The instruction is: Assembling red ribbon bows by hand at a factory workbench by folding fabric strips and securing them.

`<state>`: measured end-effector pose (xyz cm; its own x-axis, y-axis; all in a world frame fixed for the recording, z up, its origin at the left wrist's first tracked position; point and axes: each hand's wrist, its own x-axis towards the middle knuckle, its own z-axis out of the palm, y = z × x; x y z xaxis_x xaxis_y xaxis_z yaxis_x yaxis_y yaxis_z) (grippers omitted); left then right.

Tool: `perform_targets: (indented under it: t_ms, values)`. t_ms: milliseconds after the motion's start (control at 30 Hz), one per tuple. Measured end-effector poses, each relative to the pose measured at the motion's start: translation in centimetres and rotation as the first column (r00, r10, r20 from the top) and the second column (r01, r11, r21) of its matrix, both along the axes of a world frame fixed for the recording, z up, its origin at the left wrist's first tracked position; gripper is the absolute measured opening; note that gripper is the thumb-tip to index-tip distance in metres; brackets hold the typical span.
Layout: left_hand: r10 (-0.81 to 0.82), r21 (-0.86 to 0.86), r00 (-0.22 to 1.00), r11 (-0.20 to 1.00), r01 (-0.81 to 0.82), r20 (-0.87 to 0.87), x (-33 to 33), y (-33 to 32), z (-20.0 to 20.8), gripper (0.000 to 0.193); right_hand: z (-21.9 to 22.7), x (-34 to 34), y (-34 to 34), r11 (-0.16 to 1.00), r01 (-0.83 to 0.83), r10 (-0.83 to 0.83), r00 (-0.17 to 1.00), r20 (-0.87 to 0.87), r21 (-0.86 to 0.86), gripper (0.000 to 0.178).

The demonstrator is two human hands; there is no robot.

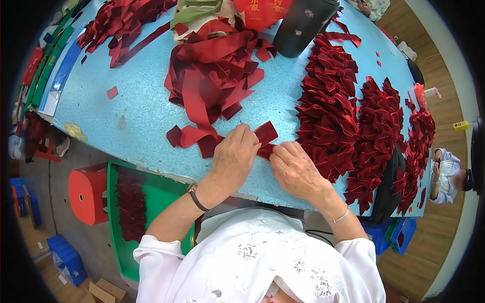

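Between my hands, just above the blue table, is a piece of dark red velvet ribbon (pixel 266 133) with folded parts. My left hand (pixel 235 151) is closed in a pinch at its left side. Fingers of my right hand (pixel 295 169) pinch its lower right end; the fingertips are partly hidden. Left of my left hand lie loose ribbon strips (pixel 189 136), which run up to a tangled heap of ribbon (pixel 212 76). To the right of my right hand stands a long row of finished-looking red ribbon bows (pixel 328 111), packed closely together.
Two more bow rows (pixel 379 131) (pixel 420 136) lie farther right. A black cylindrical bottle (pixel 305 25) stands at the back beside a red bag (pixel 262 12). Another ribbon heap (pixel 126 20) is at the far left. Below the table edge (pixel 166 174) sit a green crate (pixel 121 242) and red stool (pixel 87 196).
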<state>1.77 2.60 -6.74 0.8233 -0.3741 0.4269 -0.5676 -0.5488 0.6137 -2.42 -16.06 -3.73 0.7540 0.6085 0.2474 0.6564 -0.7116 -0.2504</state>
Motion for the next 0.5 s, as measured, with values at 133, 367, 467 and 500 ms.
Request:
perform_targets:
  t_ms: [133,367,467,500]
  values:
    - [0.005,0.004,1.000,1.000,-0.005,0.026,0.0,0.0,0.2,0.018,1.5,-0.3,-0.1,0.997,0.046,-0.044,0.999,-0.028,0.064,0.015]
    - [-0.006,-0.005,1.000,1.000,0.006,0.023,-0.1,-0.2,0.2,0.018,-0.7,1.6,1.8,0.933,-0.081,0.071,0.997,0.040,0.352,0.012]
    - [-0.022,-0.014,0.998,1.000,0.023,0.052,-0.1,-0.2,0.1,0.018,-0.9,0.7,1.2,0.942,-0.039,0.041,0.999,0.001,0.334,0.012]
    - [-0.016,-0.013,0.999,1.000,0.016,0.050,-0.3,-0.1,0.1,0.018,-0.7,-0.1,0.8,0.964,-0.015,0.031,0.998,-0.056,0.267,0.012]
